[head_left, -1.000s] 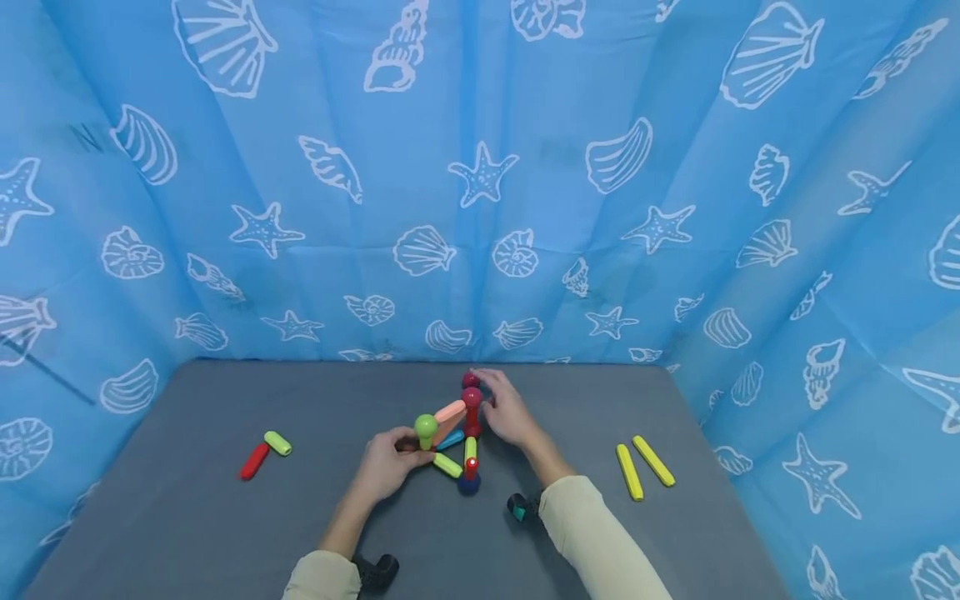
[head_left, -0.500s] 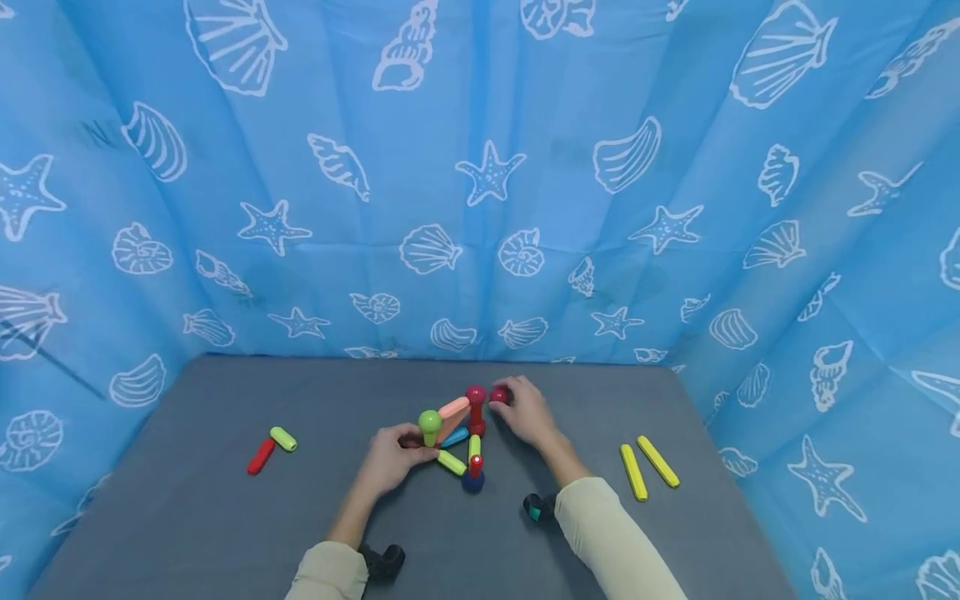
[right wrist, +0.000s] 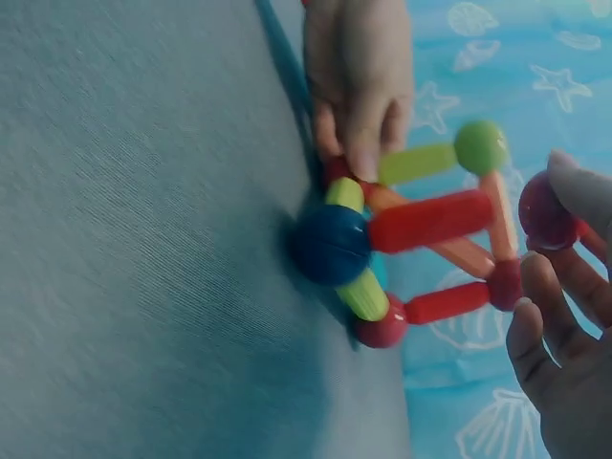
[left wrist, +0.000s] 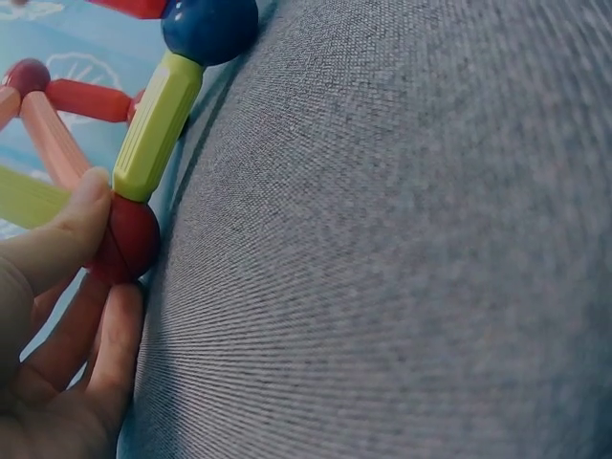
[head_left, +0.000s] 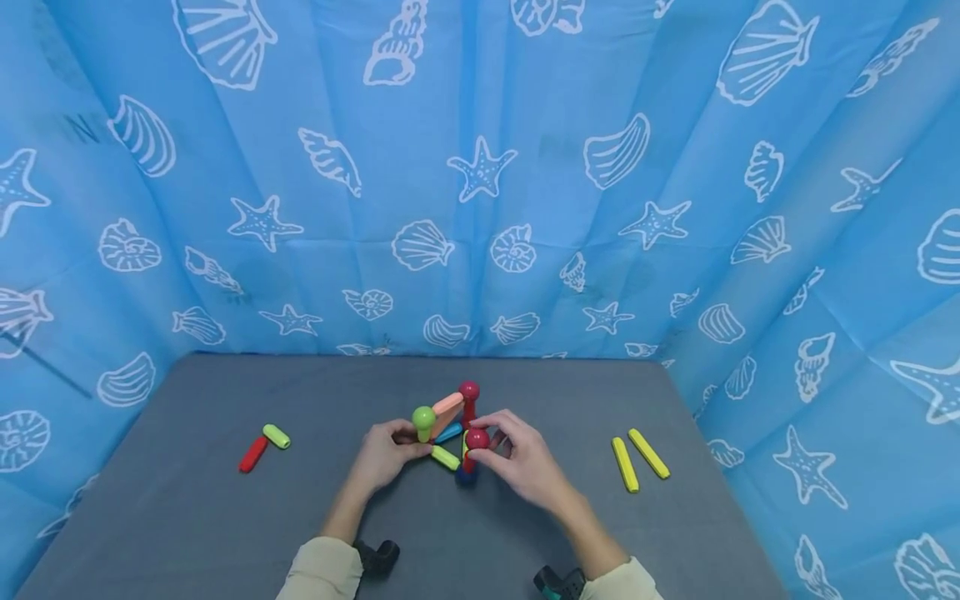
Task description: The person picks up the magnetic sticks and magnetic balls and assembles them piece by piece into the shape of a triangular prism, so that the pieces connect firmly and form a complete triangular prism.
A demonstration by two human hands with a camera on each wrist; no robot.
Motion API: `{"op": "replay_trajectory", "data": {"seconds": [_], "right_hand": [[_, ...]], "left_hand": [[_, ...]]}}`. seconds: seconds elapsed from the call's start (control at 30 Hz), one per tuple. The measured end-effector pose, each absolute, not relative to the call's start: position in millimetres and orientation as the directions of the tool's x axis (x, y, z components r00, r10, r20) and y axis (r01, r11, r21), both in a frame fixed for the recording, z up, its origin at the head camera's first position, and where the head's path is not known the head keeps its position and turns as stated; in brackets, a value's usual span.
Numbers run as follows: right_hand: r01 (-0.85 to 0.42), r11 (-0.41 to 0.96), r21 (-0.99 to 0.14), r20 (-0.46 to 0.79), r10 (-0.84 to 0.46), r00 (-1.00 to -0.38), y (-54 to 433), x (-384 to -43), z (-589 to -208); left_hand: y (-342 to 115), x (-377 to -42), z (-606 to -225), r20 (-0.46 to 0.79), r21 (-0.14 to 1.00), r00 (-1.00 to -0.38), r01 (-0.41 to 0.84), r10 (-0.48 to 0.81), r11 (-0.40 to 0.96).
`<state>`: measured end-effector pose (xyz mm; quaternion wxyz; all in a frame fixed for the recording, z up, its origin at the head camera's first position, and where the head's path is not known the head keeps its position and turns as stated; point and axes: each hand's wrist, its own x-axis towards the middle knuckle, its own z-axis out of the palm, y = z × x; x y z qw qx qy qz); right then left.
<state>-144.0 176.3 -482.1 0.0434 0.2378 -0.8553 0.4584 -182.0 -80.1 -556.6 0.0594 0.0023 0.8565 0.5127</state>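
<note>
The left hand pinches the red corner ball, a grip best held steady. Rightward, above the red rod on the blue ball (a small gap shows), the crimson ball, pinched by the right hand, wants lowering squarely.

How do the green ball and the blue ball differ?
The green ball is bright and light; the blue ball is dark. The green ball sits raised atop an upright green stick; the blue ball sits low, by the table, with a red stick rising from it. Both are round and shiny.
</note>
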Motion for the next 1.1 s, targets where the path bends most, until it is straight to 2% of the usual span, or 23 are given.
{"op": "replay_trajectory", "data": {"seconds": [0.23, 0.37, 0.5, 0.67, 0.77, 1.1], "right_hand": [[-0.365, 0.503, -0.784, 0.163, -0.400, -0.902, 170, -139, -489], [-0.309, 0.594, -0.743, 0.088, -0.371, -0.925, 168, -139, -500], [-0.322, 0.729, -0.604, 0.108, -0.325, -0.940, 167, -140, -517], [-0.359, 0.890, -0.282, 0.262, -0.288, -0.921, 172, -140, -527], [-0.316, 0.932, -0.177, 0.290, -0.257, -0.922, 179, -139, -528], [-0.029, 0.974, -0.226, 0.158, 0.008, -0.987, 256, -124, -528]], "left_hand": [[-76, -182, -557, -0.117, 0.874, -0.991, -0.073, 0.063, 0.480], [-74, -180, -554, -0.104, 0.872, -0.994, -0.074, 0.035, 0.485], [-70, -175, -548, -0.062, 0.850, -0.998, -0.039, 0.027, 0.526], [-63, -167, -543, -0.078, 0.827, -0.995, -0.032, 0.057, 0.561], [-59, -165, -543, -0.100, 0.826, -0.992, -0.041, 0.075, 0.562], [-56, -166, -545, -0.113, 0.842, -0.991, -0.056, 0.074, 0.537]]}}
